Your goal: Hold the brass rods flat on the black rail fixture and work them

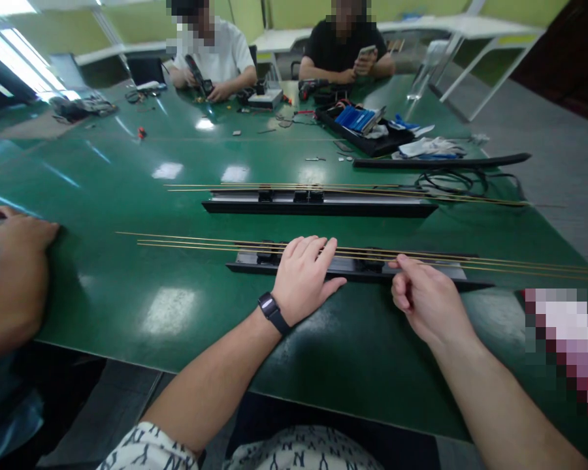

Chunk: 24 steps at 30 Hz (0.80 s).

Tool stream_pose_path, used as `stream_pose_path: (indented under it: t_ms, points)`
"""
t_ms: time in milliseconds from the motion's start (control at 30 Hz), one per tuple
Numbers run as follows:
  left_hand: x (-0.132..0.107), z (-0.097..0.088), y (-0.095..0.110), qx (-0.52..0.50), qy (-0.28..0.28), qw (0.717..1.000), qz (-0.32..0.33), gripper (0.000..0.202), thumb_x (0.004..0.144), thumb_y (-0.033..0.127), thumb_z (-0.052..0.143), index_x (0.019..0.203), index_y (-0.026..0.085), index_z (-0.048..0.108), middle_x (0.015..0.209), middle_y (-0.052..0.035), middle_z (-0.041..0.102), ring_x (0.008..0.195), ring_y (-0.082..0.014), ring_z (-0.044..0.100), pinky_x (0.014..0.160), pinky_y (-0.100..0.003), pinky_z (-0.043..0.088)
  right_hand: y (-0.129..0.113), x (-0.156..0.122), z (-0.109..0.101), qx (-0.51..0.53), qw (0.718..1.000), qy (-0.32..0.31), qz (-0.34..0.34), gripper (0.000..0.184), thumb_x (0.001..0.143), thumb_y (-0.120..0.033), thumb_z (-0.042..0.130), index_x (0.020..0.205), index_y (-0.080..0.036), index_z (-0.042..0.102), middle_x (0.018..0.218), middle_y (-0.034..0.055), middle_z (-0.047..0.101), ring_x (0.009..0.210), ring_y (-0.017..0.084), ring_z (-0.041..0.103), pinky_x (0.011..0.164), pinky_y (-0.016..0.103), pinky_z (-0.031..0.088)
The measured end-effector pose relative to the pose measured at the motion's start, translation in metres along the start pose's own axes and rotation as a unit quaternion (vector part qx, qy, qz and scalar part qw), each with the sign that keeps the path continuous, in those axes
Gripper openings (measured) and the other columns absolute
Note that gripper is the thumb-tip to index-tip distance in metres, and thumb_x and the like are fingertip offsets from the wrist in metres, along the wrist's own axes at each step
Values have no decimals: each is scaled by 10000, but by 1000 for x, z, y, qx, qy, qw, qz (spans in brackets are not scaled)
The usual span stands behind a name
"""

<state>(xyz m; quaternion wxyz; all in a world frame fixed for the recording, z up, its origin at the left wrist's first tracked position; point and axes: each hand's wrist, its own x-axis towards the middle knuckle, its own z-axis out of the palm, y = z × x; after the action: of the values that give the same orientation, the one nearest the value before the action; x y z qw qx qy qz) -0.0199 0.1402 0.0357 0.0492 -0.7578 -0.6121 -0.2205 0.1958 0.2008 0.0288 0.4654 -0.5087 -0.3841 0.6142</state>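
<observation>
A long black and silver channel-like rail point(245, 267) lies on the table in front of me, with dark blocks point(371, 260) set in it. Several thin, gold-coloured rods point(191, 245) run lengthwise over it and reach past both its ends. My left hand point(304, 271), a dark watch on its wrist, lies across the rods and rail with its fingers stretched out and thumb apart. Thumb and forefinger of my right hand point(424, 290) are pinched at one of the rods, near the rail's right part; the other fingers are curled in.
Farther back lies a second rail point(318, 207) with similar rods, beside coiled black cable point(451, 183). A black tray point(372, 140), gloves point(431, 149) and a dark strip point(441, 162) lie beyond. Two people sit across the green table point(112, 294); another person's arm point(14, 281) rests at left.
</observation>
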Motion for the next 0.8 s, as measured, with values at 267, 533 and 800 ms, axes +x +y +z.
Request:
stream_pose_path:
  t_ms: [267,533,800]
  points:
    - [0,1,-1,-1,-4,1000,0,660,926,512,661,1459,160,496,1393,-135,620,1333,-297,529,1186,-477,346,-3,-2,2,9,1000,17,-6,295,790,-417,825,805,-161,679,462,-39,512,321,70,376,279,176,227]
    - [0,2,-1,1,-2,1000,-1,665,923,518,664,1460,162,500,1389,-129,621,1334,-294,527,1190,-468,342,0,0,0,14,1000,14,-3,262,803,-397,811,807,-167,686,471,-36,521,325,74,386,287,184,240]
    - [0,1,0,1,2,1000,-1,655,919,481,677,1460,154,506,1383,-138,627,1333,-300,534,1190,-477,348,0,0,-2,10,1000,-1,2,291,808,-415,807,830,-160,670,457,-44,523,309,76,382,284,175,224]
